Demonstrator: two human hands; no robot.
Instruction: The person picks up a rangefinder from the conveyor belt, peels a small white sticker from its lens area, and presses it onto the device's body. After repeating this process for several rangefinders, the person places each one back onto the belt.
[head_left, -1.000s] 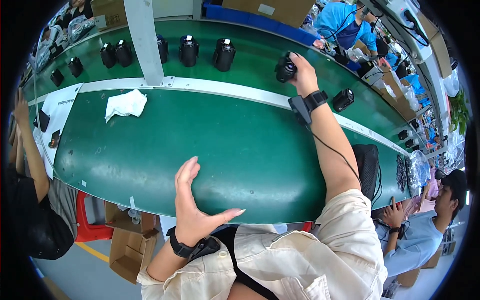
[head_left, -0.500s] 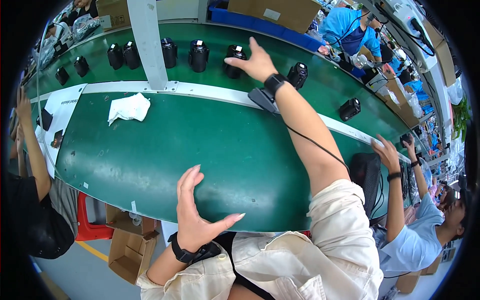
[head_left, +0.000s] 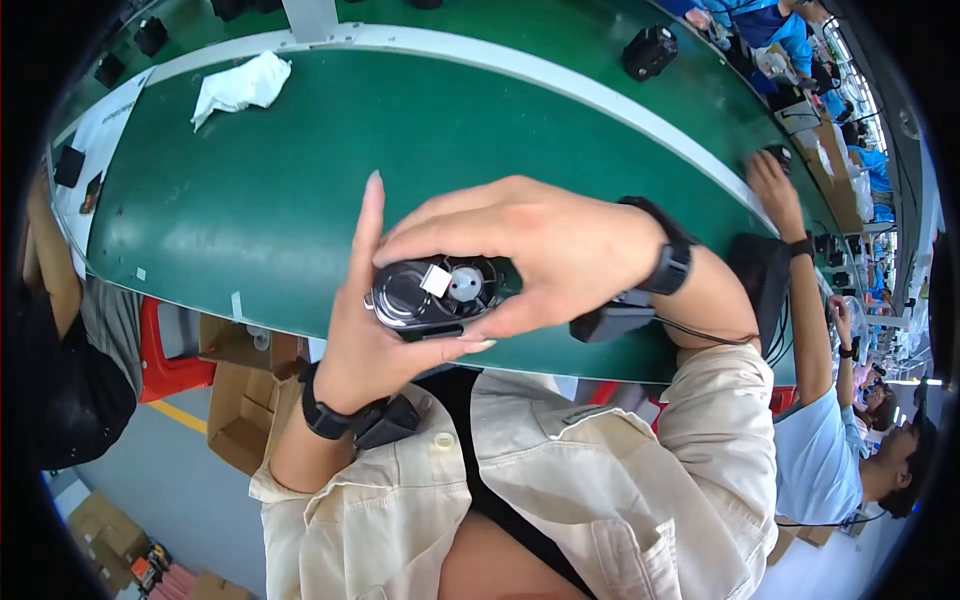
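A small black device [head_left: 402,292] is between my hands, above the near part of the green table. It has a glossy rounded cap, a white sticker and a round spoked opening with a pale hub. My right hand [head_left: 545,250] grips it from the right, fingers over the far side and thumb on the near side. Cupped around its left end is my left hand [head_left: 352,335], with the index finger pointing up and the thumb along the near edge. The underside of the device is hidden.
A crumpled white cloth [head_left: 243,86] lies at the far left of the table. Beyond the white rail [head_left: 560,85] stands another black device [head_left: 650,52]. A co-worker's hand [head_left: 772,190] reaches past a black mesh case [head_left: 757,275] on the right. Open cardboard boxes [head_left: 240,415] are on the floor.
My right hand has come back from beyond the rail with a black device. My left hand has closed on it too. The view has tipped down toward my body.
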